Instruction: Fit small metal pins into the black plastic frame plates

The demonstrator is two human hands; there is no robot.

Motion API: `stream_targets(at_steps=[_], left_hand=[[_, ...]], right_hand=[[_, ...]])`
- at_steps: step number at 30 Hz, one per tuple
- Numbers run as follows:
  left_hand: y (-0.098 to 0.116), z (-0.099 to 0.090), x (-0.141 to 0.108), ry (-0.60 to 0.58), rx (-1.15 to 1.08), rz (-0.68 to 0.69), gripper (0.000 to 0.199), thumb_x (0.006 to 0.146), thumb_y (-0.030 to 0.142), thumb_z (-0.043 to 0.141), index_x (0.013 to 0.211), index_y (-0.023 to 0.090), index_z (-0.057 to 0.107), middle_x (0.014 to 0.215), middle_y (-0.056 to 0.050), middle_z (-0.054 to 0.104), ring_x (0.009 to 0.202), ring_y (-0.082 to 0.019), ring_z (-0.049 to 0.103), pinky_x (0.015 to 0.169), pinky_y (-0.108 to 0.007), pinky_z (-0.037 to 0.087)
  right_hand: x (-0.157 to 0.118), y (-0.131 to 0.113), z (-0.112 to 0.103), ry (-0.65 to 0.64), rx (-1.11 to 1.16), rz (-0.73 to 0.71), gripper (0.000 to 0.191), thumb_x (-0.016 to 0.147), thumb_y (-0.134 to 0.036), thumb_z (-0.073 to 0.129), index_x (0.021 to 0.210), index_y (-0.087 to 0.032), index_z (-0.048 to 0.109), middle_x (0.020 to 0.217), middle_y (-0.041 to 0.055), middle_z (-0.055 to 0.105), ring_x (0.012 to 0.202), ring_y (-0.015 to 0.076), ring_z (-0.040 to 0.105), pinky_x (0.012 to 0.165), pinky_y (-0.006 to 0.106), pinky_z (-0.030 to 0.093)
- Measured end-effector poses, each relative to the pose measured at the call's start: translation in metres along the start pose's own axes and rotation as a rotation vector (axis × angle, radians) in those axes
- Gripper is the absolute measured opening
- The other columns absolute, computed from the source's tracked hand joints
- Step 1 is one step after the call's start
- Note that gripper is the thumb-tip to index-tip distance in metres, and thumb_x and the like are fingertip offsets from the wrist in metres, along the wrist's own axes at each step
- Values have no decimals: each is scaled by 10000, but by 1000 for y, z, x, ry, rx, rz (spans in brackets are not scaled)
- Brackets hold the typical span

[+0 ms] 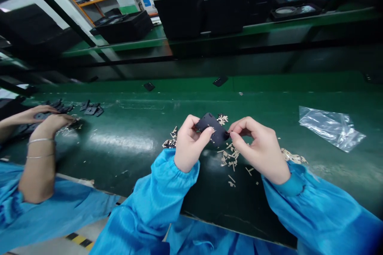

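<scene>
My left hand (191,143) grips a thin black plastic plate (218,132), thumb on its face and fingers beneath. At the plate's right edge, my right hand (259,145) pinches with thumb and forefinger; a tiny dark bit seems to sit between the fingertips, too small to name. Small tan and dark cut pieces (230,157) lie scattered on the green table under and between my hands. More dark-and-tan pieces (170,141) lie left of my left hand, and a pale heap (293,156) lies beside my right wrist.
A clear plastic bag (330,127) lies on the table (269,103) at right. Two black plates (220,81) rest farther back. At left, a co-worker's hands (50,121) work by more black parts (92,108). Black bins (182,10) stand on the raised shelf; other people are behind it.
</scene>
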State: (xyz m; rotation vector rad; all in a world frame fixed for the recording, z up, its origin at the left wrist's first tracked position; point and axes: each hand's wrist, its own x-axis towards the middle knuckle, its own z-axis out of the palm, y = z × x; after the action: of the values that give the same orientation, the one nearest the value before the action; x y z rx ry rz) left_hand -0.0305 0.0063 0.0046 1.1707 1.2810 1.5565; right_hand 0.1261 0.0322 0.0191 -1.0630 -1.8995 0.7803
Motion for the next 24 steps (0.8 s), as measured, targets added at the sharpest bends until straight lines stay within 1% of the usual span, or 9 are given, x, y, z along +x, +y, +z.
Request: stream_targets(at_steps=[4,11,14,16,19,24], left_hand=[[5,1,-5,-5,82,96,181,747,173,591,695,177,418,668,46,413,590,-60,430,529,-169,380],[6,1,-7,-17,219,217,196,750,138,571,698,187,389,674,43,389,596,-70,398,530,-189,346],[7,1,-7,-10,269,260,198,749,132,568,697,190,385,662,44,387,588,-72,393,533,-203,341],[7,1,-8,-16,299,282,195,750,134,566,697,191,387,659,44,391,584,-75,396,539,-214,343],[7,0,-8,-30,327,317,187,744,133,569,701,192,397,655,42,395,587,-81,406,547,-228,351],[7,-2,-6,-40,362,351,186,738,123,571,706,195,402,652,40,401,587,-87,410,552,-240,357]], right_hand=[[-2,-2,3,13,-25,-25,129,739,-113,522,666,-202,464,679,-5,591,613,121,559,571,238,453],[-4,-1,3,13,-105,-64,121,749,-121,518,686,-210,467,685,-1,597,620,130,561,575,248,441],[-4,-1,1,-14,-108,-68,114,758,-127,515,689,-209,476,690,3,596,631,135,561,587,253,435],[-3,-1,-1,-64,-63,-26,101,768,-140,514,694,-206,495,695,5,600,637,136,558,585,249,435],[0,-1,-4,-158,61,90,82,777,-175,522,697,-191,527,675,3,588,606,126,540,535,232,424],[6,-1,-7,-253,259,240,103,770,-216,527,677,-173,536,642,5,563,573,124,528,508,239,418]])
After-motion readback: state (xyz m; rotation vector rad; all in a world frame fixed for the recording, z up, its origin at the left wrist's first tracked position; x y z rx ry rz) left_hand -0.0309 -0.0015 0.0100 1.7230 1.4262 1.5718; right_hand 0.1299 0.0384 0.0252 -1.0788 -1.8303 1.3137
